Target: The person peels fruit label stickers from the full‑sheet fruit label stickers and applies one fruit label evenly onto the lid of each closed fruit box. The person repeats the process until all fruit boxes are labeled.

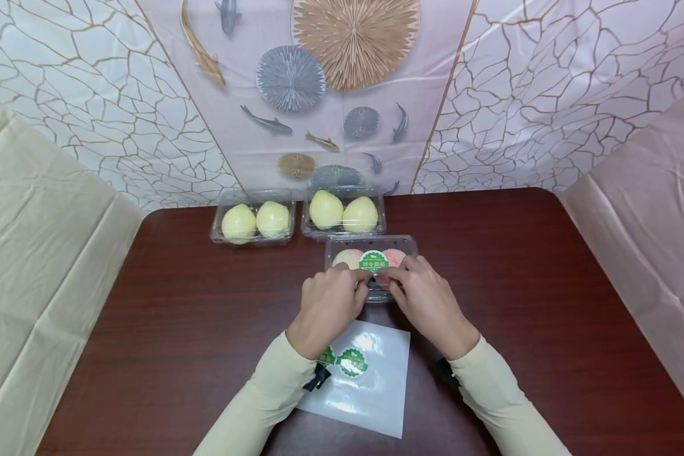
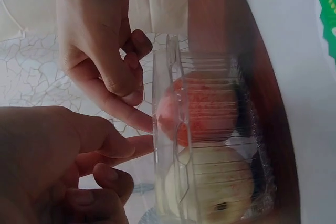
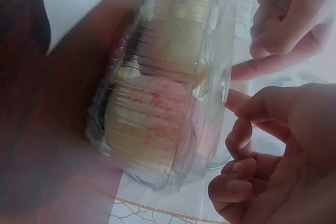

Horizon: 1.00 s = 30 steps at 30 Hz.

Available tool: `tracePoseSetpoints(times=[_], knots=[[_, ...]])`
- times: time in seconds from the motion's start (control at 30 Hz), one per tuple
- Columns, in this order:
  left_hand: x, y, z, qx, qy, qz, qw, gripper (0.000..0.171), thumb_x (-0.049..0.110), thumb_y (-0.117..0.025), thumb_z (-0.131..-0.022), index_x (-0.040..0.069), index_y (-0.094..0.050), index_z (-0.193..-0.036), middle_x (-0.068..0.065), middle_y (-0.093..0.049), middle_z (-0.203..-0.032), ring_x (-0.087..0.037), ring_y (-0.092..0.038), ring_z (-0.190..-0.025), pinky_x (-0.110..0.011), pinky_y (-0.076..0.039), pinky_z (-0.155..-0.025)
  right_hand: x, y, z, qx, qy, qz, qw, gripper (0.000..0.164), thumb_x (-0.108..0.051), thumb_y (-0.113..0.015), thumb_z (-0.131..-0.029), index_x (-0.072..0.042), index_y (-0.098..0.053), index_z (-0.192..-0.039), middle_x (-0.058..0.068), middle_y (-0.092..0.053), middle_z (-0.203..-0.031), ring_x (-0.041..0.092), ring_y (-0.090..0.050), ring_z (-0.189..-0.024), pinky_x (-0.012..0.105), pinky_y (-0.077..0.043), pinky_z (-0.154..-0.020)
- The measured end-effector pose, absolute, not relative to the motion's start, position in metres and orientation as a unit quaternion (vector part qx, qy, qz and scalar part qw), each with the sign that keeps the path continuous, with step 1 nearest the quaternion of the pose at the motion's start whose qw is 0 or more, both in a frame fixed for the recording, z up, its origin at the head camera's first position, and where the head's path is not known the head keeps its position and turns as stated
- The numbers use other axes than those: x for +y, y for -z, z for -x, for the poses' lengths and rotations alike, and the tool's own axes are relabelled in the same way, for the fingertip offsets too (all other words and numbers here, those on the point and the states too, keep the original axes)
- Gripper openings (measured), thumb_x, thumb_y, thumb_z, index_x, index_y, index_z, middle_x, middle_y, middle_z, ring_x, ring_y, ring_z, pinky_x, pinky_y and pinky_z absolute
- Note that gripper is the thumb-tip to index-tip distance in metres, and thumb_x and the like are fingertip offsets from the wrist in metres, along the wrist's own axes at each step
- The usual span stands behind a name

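A clear plastic box (image 1: 333, 244) holding two peaches stands in front of me, lid down. One peach (image 2: 194, 108) is redder; the other (image 2: 210, 182) is pale with faint red. On the lid, over the middle, lies a round green-and-white sticker (image 1: 373, 260). My left hand (image 1: 329, 307) presses its straight index fingertip at the sticker's near edge, the other fingers bent. Beside it, my right hand (image 1: 432, 307) presses with its index finger in the same way, its other fingers loosely bent. In both wrist views the two index fingertips meet the lid side by side.
A white sheet (image 1: 376, 405) with green round stickers (image 1: 353, 362) lies on the table under my left wrist. Behind stand two more clear boxes, left (image 1: 291, 235) and right (image 1: 382, 221), each with two pale yellow fruits. Patterned cloth (image 1: 376, 152) hangs at the table's back edge.
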<state>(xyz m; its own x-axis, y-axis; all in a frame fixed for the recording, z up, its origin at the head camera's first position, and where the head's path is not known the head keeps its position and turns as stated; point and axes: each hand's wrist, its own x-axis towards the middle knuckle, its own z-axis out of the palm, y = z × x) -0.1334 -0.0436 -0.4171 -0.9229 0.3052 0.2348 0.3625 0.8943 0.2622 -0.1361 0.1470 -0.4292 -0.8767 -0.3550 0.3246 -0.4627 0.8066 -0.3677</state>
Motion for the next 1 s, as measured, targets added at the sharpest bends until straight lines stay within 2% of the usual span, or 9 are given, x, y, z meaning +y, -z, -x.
tracePoseSetpoints(times=[0.1, 0.23, 0.4, 0.63, 0.73, 0.83, 1.0], knots=[[-0.043, 0.417, 0.134, -0.97, 0.149, 0.173, 0.086, 0.028, 0.013, -0.068, -0.095, 0.027, -0.085, -0.113, -0.001, -0.062, -0.073, -0.015, -0.04, -0.042, -0.03, -0.03, -0.036, 0.147, 0.43, 0.137, -0.942, -0.222, -0.222, 0.122, 0.02, -0.001, -0.078, -0.093, -0.01, -0.083, -0.109, 0.007, -0.065, -0.091, 0.026, -0.058, -0.087, 0.041, -0.057, -0.069], [-0.042, 0.415, 0.138, -0.968, 0.143, 0.177, 0.105, 0.024, 0.018, -0.068, -0.098, 0.027, -0.084, -0.113, -0.001, -0.063, -0.072, -0.015, -0.04, -0.041, -0.028, -0.028, -0.035, 0.148, 0.427, 0.14, -0.938, -0.231, -0.221, 0.133, 0.018, -0.002, -0.076, -0.094, -0.008, -0.082, -0.111, 0.008, -0.067, -0.092, 0.026, -0.059, -0.085, 0.041, -0.057, -0.07], [-0.038, 0.413, 0.15, -0.966, 0.144, 0.178, 0.121, 0.028, 0.017, -0.065, -0.101, 0.026, -0.081, -0.122, -0.003, -0.073, -0.086, -0.017, -0.044, -0.041, -0.028, -0.028, -0.035, 0.148, 0.424, 0.149, -0.938, -0.233, -0.213, 0.142, 0.02, 0.0, -0.072, -0.096, -0.006, -0.081, -0.114, 0.009, -0.067, -0.089, 0.027, -0.058, -0.083, 0.043, -0.057, -0.069], [-0.032, 0.418, 0.162, -0.979, 0.123, 0.156, 0.042, 0.034, 0.018, -0.058, -0.105, 0.028, -0.075, -0.133, -0.011, -0.075, -0.1, -0.023, -0.051, -0.048, -0.033, -0.035, -0.038, 0.145, 0.431, 0.161, -0.944, -0.225, -0.209, 0.12, 0.025, 0.002, -0.07, -0.097, -0.004, -0.079, -0.119, 0.011, -0.066, -0.09, 0.028, -0.06, -0.086, 0.046, -0.059, -0.07], [-0.031, 0.418, 0.161, -0.98, 0.122, 0.152, 0.034, 0.034, 0.02, -0.059, -0.105, 0.029, -0.075, -0.134, -0.011, -0.075, -0.105, -0.025, -0.056, -0.052, -0.035, -0.038, -0.039, 0.145, 0.433, 0.161, -0.945, -0.222, -0.207, 0.122, 0.025, 0.004, -0.071, -0.095, -0.004, -0.079, -0.118, 0.012, -0.067, -0.092, 0.029, -0.061, -0.088, 0.046, -0.059, -0.071], [-0.032, 0.417, 0.159, -0.98, 0.123, 0.151, 0.045, 0.033, 0.02, -0.062, -0.104, 0.029, -0.075, -0.132, -0.01, -0.075, -0.103, -0.025, -0.057, -0.053, -0.036, -0.039, -0.04, 0.145, 0.432, 0.159, -0.945, -0.223, -0.202, 0.128, 0.026, 0.004, -0.073, -0.094, -0.004, -0.079, -0.117, 0.012, -0.068, -0.092, 0.029, -0.061, -0.087, 0.046, -0.059, -0.07], [-0.038, 0.415, 0.154, -0.975, 0.148, 0.151, 0.068, 0.031, 0.018, -0.063, -0.102, 0.026, -0.077, -0.129, -0.008, -0.073, -0.097, -0.02, -0.049, -0.046, -0.034, -0.036, -0.038, 0.148, 0.428, 0.155, -0.944, -0.23, -0.201, 0.127, 0.026, 0.003, -0.07, -0.096, -0.005, -0.079, -0.119, 0.011, -0.066, -0.09, 0.027, -0.059, -0.084, 0.044, -0.058, -0.067]])
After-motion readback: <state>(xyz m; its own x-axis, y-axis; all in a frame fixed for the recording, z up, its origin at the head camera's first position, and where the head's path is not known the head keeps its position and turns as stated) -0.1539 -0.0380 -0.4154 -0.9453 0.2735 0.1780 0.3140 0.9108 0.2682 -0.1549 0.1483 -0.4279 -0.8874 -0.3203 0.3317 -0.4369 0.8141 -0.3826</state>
